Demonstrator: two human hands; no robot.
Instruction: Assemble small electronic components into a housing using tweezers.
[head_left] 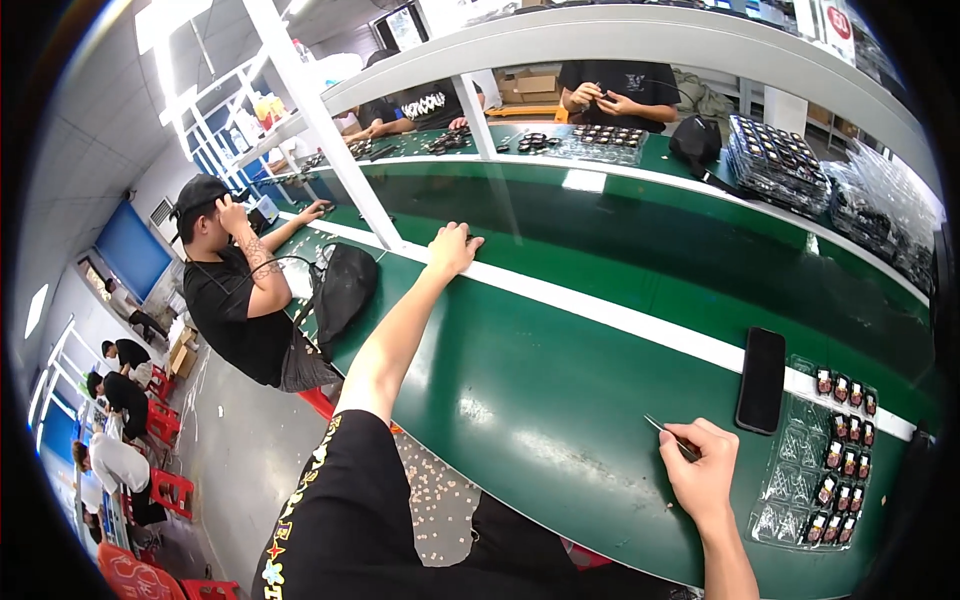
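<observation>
My left hand [452,250] reaches far out and rests with spread fingers on the white strip [600,310] that runs along the green worktable [560,390]; it holds nothing. My right hand [705,470] hovers over the table's near edge with its fingers closed on thin metal tweezers [668,433], whose tip points up and left. Just right of that hand lies a clear plastic tray [800,480] with several small dark-and-red parts along its right side. A black phone [762,380] lies face down beside the tray, above my right hand.
A black bag [345,285] sits on the table to the left, next to a seated person in black [235,290]. Across the belt, other people handle trays of parts [605,135]. Stacked trays [780,160] stand at the far right. Red stools [165,490] line the floor.
</observation>
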